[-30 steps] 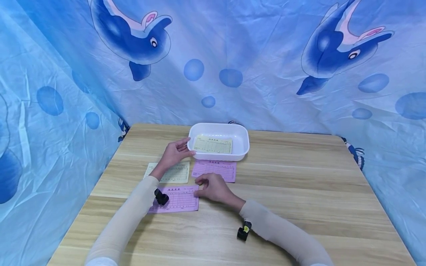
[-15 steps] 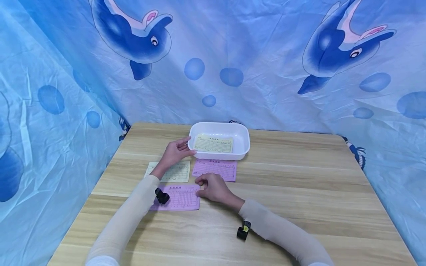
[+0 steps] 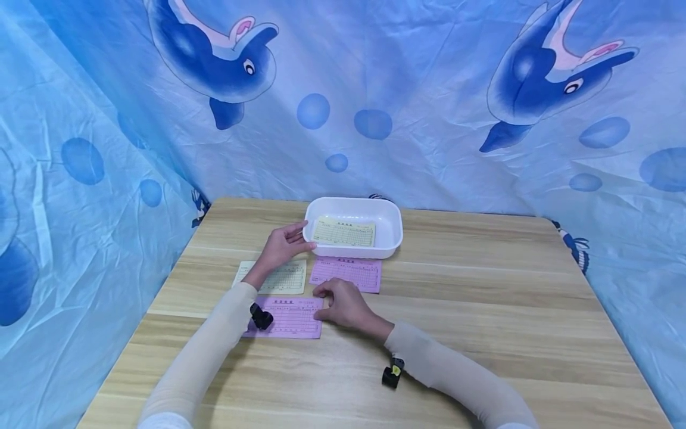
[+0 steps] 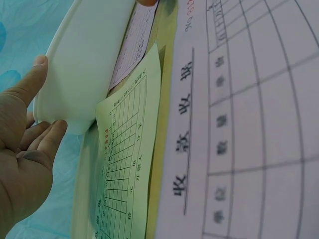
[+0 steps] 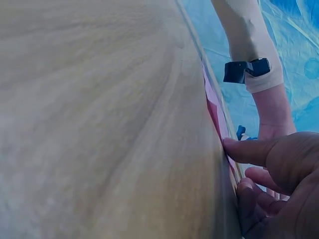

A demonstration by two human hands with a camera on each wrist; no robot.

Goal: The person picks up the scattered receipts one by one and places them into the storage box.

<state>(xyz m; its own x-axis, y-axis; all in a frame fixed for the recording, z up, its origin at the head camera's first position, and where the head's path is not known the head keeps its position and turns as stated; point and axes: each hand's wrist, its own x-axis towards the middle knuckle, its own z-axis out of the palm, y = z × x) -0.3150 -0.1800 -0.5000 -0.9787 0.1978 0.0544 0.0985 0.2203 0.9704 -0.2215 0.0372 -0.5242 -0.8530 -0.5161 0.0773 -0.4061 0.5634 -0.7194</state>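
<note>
In the head view my left hand (image 3: 281, 247) grips the left front corner of a white plastic tray (image 3: 393, 238), thumb at the rim and fingers around its side. A pale yellow receipt slip (image 3: 345, 232) lies in the tray. My right hand (image 3: 345, 304) pinches the right edge of a pink receipt slip (image 3: 292, 319) on the table; the right wrist view shows the thumb (image 5: 244, 151) against the paper's edge. My left forearm hides this slip's left end. A second pink slip (image 3: 351, 274) lies in front of the tray, and another pale yellow slip (image 3: 286, 280) lies left of it.
The wood-grain table (image 3: 482, 316) extends to the right of the slips. A blue curtain (image 3: 429, 167) with dolphin prints hangs behind the table and along both sides. My left forearm (image 3: 200, 357) crosses over the slips on the left.
The near pink slip has straightened and shifted very slightly right at my right fingers; its surface bowed briefly half a second ago. My left hand stays on the tray.
</note>
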